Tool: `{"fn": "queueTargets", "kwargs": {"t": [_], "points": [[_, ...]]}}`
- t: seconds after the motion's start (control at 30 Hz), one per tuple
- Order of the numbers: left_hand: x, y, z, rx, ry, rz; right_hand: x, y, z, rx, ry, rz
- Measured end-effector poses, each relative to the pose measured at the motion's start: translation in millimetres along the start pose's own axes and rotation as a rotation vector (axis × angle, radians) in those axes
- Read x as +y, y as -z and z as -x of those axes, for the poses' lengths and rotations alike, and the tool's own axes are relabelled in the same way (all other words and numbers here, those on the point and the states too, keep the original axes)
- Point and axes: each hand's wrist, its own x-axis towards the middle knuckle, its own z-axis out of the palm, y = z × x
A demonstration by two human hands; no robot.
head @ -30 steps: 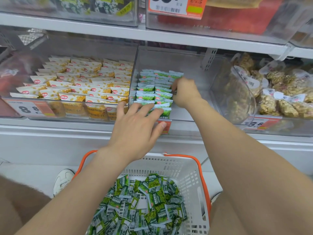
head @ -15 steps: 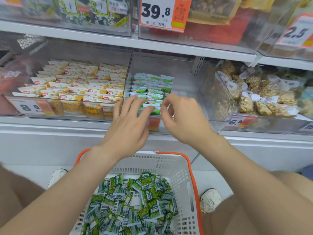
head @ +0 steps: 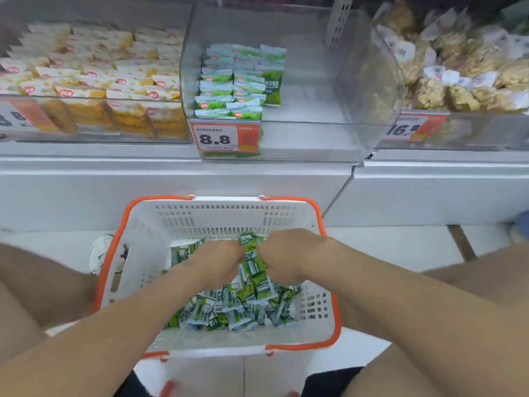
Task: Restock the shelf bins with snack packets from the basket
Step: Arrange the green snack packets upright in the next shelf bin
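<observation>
A white basket with an orange rim (head: 223, 216) stands on the floor between my knees, holding a heap of green snack packets (head: 234, 310). My left hand (head: 217, 262) and my right hand (head: 289, 256) are both down in the basket, side by side, fingers curled into the heap. Several green packets (head: 253, 262) are bunched between the two hands. Above, the clear middle shelf bin (head: 315, 127) holds neat rows of the same green packets (head: 234, 84) along its left side; its right part is bare.
The left bin (head: 94, 133) is filled with yellow-and-white packets. To the right, another bin (head: 458, 81) holds bagged brownish snacks. Orange price tags (head: 226, 137) hang on the bin fronts. A white shoe (head: 101, 252) rests left of the basket.
Both hands have left the middle bin and dropped into the basket, closing on packets there. The view has tilted downward.
</observation>
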Motion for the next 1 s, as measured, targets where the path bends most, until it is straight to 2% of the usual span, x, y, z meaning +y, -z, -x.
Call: {"fn": "queueTargets", "kwargs": {"t": [0.07,0.23,0.3,0.4,0.53,0.67,0.83,0.9,1.0], "points": [[4.4,-25.1,-7.3,-0.237,0.017,0.04,-2.8,-10.7,-7.8,-0.071,0.011,0.023],[13.5,-81.6,-20.4,-0.813,-0.008,0.138,-4.2,-22.7,-15.4,-0.098,0.065,0.048],[21.2,-90.9,-19.1,-0.935,-0.09,0.056,-3.9,-26.7,-16.0,-0.103,0.082,0.05],[34.0,-99.1,-13.7,-0.888,-0.137,-0.079,-5.1,-34.6,-18.9,-0.093,0.108,0.07],[29.5,-120.9,-13.5,-0.799,-0.107,-0.07,-8.5,-40.2,-21.5,-0.078,0.155,0.085],[26.2,-123.0,-14.1,-0.626,-0.051,-0.004,-10.5,-44.9,-22.1,-0.074,0.153,0.091],[24.7,-105.5,-16.2,-0.43,0.087,-0.069,-9.9,-35.6,-15.8,-0.061,0.142,0.146],[19.9,-97.0,-17.8,-0.339,0.156,0.002,-10.1,-30.8,-15.5,-0.044,0.133,0.188],[7.6,-76.2,-18.1,-0.172,0.227,0.23,-10.1,-21.4,-15.7,-0.024,0.099,0.124]]}}
